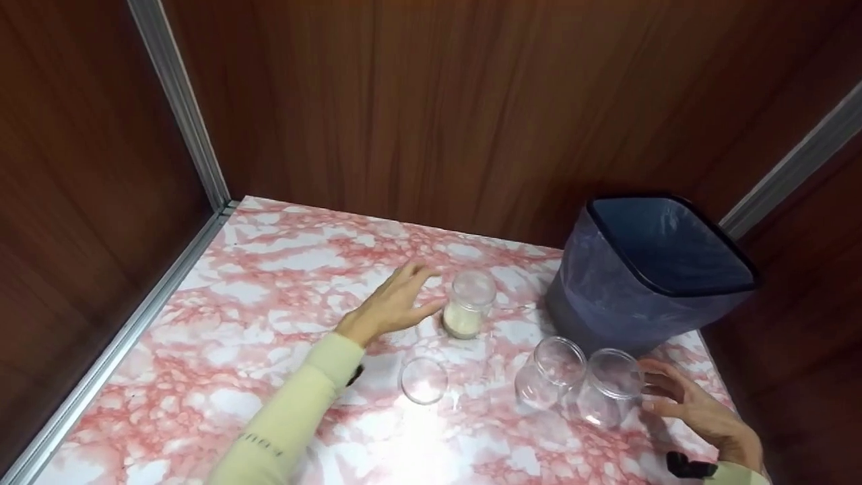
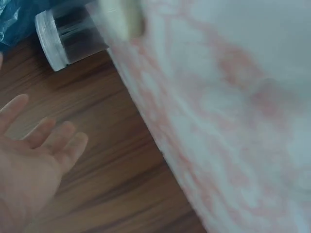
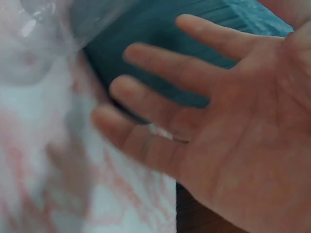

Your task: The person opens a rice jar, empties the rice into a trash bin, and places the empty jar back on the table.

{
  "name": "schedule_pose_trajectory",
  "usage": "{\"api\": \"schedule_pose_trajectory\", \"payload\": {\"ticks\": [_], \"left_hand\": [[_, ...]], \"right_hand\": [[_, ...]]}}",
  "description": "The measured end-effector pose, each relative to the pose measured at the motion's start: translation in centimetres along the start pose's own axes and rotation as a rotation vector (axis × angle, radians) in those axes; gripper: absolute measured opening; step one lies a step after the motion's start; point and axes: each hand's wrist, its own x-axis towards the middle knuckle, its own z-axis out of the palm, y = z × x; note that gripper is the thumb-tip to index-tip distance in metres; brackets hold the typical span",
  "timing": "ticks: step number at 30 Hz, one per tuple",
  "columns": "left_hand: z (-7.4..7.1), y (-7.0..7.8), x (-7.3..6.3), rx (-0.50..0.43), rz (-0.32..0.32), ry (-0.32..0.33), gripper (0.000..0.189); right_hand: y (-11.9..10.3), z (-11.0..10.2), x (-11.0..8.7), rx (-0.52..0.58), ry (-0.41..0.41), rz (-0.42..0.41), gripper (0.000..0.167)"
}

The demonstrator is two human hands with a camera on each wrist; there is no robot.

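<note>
A clear jar with a pale cream-coloured layer in its bottom point(image 1: 462, 319) stands near the middle of the marbled tabletop. Just left of it is my left hand point(image 1: 392, 304), fingers loosely bent and nothing in its grasp. The left wrist view shows this jar point(image 2: 73, 36) apart from the fingers. Farther right, two clear jars point(image 1: 547, 377) point(image 1: 608, 391) stand side by side without visible contents. My right hand point(image 1: 697, 411) hovers beside the right-hand one, its spread fingers point(image 3: 160, 68) holding nothing. A clear round lid-like disc point(image 1: 424, 380) lies in front of the cream-filled jar.
A dark square bin point(image 1: 579, 303) with a translucent liner stands at the back right, right behind the two jars. Wood-grain panels point(image 1: 404, 121) enclose the back and sides. Strong glare falls on the front of the tabletop point(image 1: 269, 289).
</note>
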Motion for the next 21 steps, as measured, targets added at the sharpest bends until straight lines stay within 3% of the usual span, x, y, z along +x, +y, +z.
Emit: {"api": "schedule_pose_trajectory", "payload": {"ticks": [5, 10, 16, 18, 21], "left_hand": [[0.6, 2.1, 3.2, 0.077, 0.11, -0.017, 0.055], [1.4, 3.2, 5.5, 0.149, 0.077, -0.137, 0.059], [2.1, 3.1, 6.4, 0.197, 0.017, -0.264, 0.072], [2.4, 3.0, 6.4, 0.197, 0.017, -0.28, 0.077], [3.0, 3.0, 6.4, 0.206, 0.019, -0.282, 0.081]], "right_hand": [[-0.9, -0.1, 0.5, -0.046, -0.009, -0.003, 0.06], [-1.1, -0.3, 0.4, -0.001, -0.026, -0.063, 0.057], [-1.4, -0.8, 0.0, -0.006, 0.005, -0.076, 0.05], [-1.7, -1.0, -0.3, -0.01, 0.013, -0.062, 0.047], [-2.3, -1.3, -0.4, -0.011, 0.034, -0.107, 0.041]]}}
